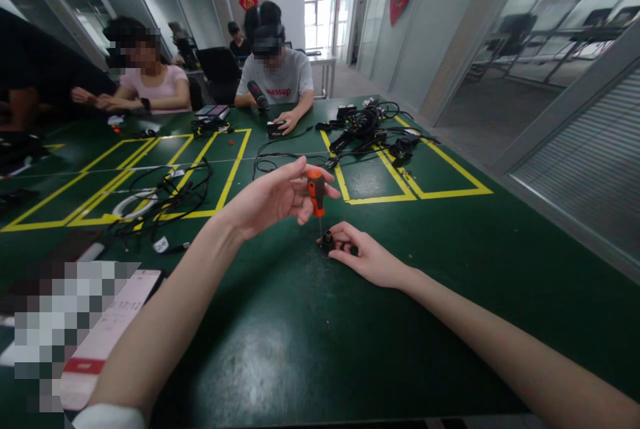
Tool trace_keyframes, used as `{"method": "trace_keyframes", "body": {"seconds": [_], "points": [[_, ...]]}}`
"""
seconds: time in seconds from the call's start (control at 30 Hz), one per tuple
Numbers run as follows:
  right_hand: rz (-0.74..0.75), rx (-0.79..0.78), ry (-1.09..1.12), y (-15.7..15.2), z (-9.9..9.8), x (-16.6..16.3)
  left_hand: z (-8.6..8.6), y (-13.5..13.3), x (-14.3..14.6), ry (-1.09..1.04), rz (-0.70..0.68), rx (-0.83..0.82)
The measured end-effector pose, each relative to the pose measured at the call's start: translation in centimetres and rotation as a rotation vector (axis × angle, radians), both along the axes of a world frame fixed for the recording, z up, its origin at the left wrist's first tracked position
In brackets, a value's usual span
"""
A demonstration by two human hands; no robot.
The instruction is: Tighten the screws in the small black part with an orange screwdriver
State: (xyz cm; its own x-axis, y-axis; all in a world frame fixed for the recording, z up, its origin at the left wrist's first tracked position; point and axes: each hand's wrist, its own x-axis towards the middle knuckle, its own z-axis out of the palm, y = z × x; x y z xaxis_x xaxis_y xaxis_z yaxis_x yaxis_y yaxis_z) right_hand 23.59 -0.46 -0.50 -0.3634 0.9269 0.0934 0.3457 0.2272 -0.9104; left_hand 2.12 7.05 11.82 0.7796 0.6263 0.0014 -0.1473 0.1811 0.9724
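An orange-and-black screwdriver [316, 192] stands nearly upright in front of me, its shaft pointing down. Loosely curled around its handle are the fingers of my left hand [273, 199], some of them behind it, with the thumb raised near the top. The shaft's tip meets a small black part [327, 242] with a round, knob-like top; the exact contact is hard to see. My right hand [367, 255] grips this part from the right, pinching it against the green table [310, 335] with thumb and fingers.
Beyond my hands lies a heap of black cables and adapters [367, 125]. More cables [190, 189] and a white coil [135, 203] lie left, near a pink-screened phone [115, 329]. Yellow tape [380, 201] marks rectangles. Across the table, a person [277, 79] holds a power drill [259, 95]; another sits left.
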Motion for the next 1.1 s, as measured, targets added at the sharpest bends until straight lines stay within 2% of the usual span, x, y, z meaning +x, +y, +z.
{"method": "trace_keyframes", "body": {"seconds": [0.27, 0.53, 0.87, 1.1], "points": [[-0.009, 0.014, 0.01, 0.0, -0.1, 0.1, -0.2, 0.0, 0.0, 0.003, 0.059, 0.057], [-0.023, 0.02, -0.021, 0.1, -0.7, 0.2, 0.2, -0.3, -0.2, 0.063, 0.028, 0.115], [0.015, 0.009, -0.031, -0.1, -0.6, 0.5, 0.1, 0.0, 0.2, -0.012, 0.024, 0.051], [0.035, 0.041, -0.045, 0.1, -1.1, 0.7, 0.2, -0.3, -0.1, 0.044, 0.06, 0.145]]}}
